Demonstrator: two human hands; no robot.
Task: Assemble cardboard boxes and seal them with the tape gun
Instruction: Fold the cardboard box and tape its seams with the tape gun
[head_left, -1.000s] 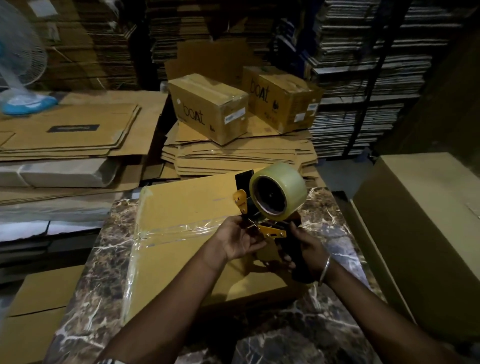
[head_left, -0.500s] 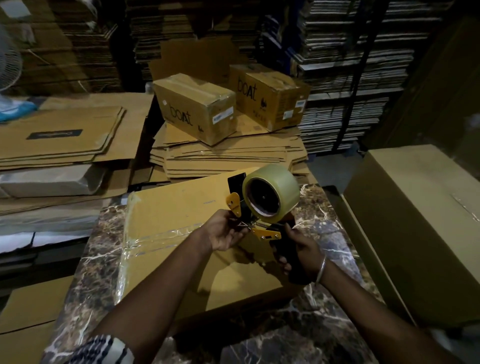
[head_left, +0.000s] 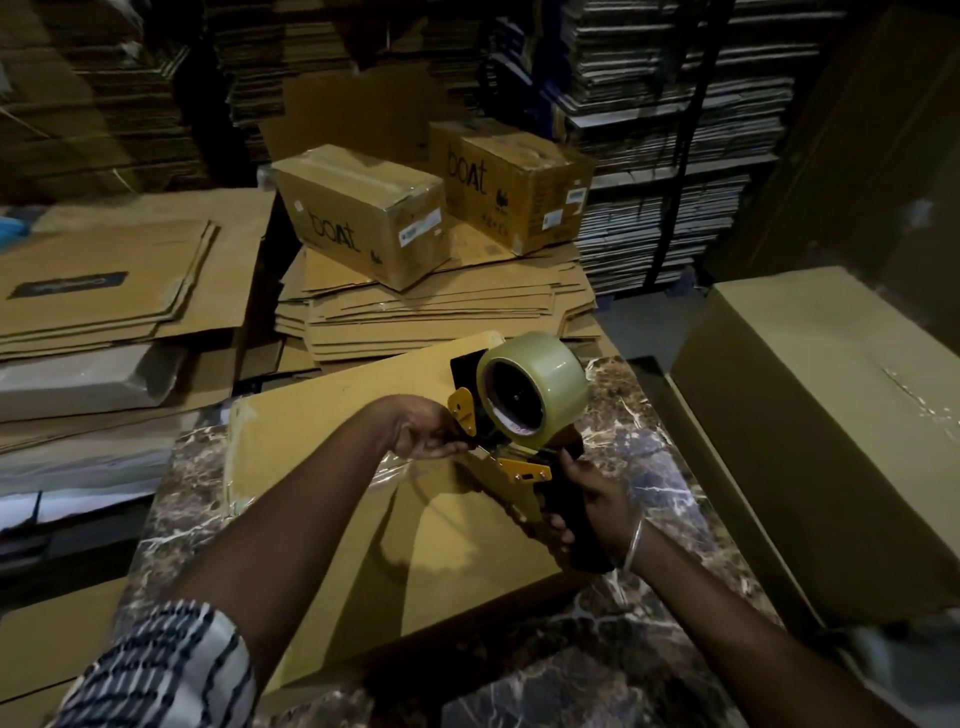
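Note:
A tape gun (head_left: 524, 415) with a roll of clear tape (head_left: 537, 387) and orange guards is held above a flat cardboard box (head_left: 332, 467) that lies on the marble table (head_left: 649, 457). My right hand (head_left: 587, 499) grips the gun's black handle. My left hand (head_left: 431, 431) is at the gun's front, its fingertips at the tape end by the cutter; whether they pinch the tape is hard to see. A strip of clear tape crosses the flat box on its left side.
Two sealed boxes (head_left: 363, 213) (head_left: 511, 189) printed "boat" sit on a stack of flat cardboard (head_left: 436, 312) behind the table. A large brown box (head_left: 821, 415) stands at the right. More flat cardboard piles (head_left: 109, 280) lie at the left; shelves of cardboard fill the back.
The tape gun and both hands stayed together over the flat box. My left hand turned palm-up at the gun's front, and the camera view shifted so my left sleeve shows.

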